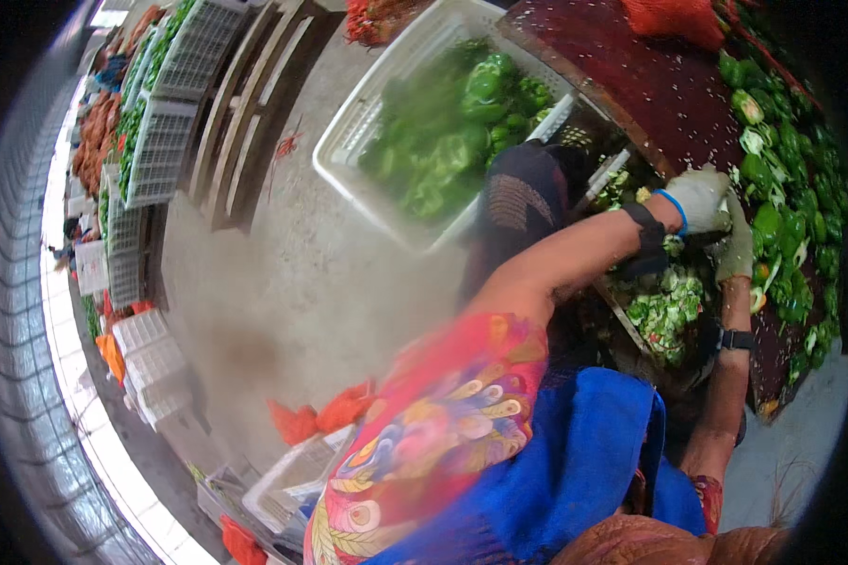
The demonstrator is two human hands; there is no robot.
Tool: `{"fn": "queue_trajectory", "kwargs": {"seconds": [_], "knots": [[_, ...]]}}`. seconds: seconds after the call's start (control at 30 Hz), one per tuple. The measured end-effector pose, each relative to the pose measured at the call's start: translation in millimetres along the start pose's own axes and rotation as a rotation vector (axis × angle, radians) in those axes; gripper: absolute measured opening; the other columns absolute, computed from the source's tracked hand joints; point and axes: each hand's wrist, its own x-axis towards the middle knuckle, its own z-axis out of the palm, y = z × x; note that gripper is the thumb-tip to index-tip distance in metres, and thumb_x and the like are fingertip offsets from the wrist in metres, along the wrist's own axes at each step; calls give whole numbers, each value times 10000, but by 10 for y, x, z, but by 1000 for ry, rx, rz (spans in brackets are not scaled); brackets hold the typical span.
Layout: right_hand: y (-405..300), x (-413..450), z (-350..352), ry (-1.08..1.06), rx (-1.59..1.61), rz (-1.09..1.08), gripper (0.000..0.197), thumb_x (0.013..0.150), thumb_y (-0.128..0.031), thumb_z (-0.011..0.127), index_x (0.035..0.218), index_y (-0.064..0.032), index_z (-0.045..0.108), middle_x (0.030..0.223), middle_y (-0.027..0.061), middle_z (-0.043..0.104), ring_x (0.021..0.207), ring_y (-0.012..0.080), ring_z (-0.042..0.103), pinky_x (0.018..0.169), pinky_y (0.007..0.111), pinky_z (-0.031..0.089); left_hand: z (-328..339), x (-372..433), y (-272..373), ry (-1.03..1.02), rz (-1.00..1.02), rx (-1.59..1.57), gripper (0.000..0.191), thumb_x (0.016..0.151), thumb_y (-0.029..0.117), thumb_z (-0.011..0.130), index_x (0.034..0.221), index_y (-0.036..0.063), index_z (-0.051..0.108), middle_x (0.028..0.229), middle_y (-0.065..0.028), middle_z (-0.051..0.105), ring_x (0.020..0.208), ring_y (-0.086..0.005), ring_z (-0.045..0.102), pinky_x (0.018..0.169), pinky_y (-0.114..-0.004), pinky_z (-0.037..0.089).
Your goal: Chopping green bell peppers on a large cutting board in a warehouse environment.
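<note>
My left hand (707, 198), in a whitish glove with a blue band at the wrist, is at the edge of a dark red tabletop (650, 92). Against it, fingers bent, rests my gloved right hand (738, 244). Whatever lies between the fingers is hidden. Green peppers (784, 226), some cut or torn, are heaped on the tabletop beside my right hand. Pale green pepper scraps (668, 311) fill a container below both hands. A white plastic crate (364, 205) of green bell peppers (459, 134) stands left of my knee.
Wooden pallets (237, 120) lie on the concrete floor (275, 282) at the upper left. Stacked white crates (162, 141) line that side. An orange-red mesh sack (675, 21) rests on the tabletop's far end. More crates (290, 480) and orange-red mesh (325, 417) are at lower left.
</note>
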Motion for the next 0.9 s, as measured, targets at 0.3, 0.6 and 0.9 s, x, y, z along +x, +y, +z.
{"fn": "queue_trajectory", "kwargs": {"seconds": [0.3,0.6,0.9], "knots": [[215,294,104,-24,-1251,-793,399,929,-287,483,1274,-96,545,1226,198,574,1110,344,552,959,377,441,-123,67,-109,-50,-133,136,532,765,346,673,1124,-5,496,1029,-294,601,907,-410,637,777,-481,520],[-320,-137,450,10,-1173,-514,485,922,-456,471,953,1,631,854,139,670,771,307,647,639,379,502,22,99,-311,102,56,233,243,826,220,616,985,49,549,920,-227,623,809,-420,620,677,-500,500],[-66,157,373,-42,-1316,-542,302,894,-263,498,1140,-116,592,1055,176,642,950,336,632,812,416,508,3,206,-522,39,180,-181,401,849,211,610,1197,25,538,924,-139,629,827,-208,626,737,-318,531]]}}
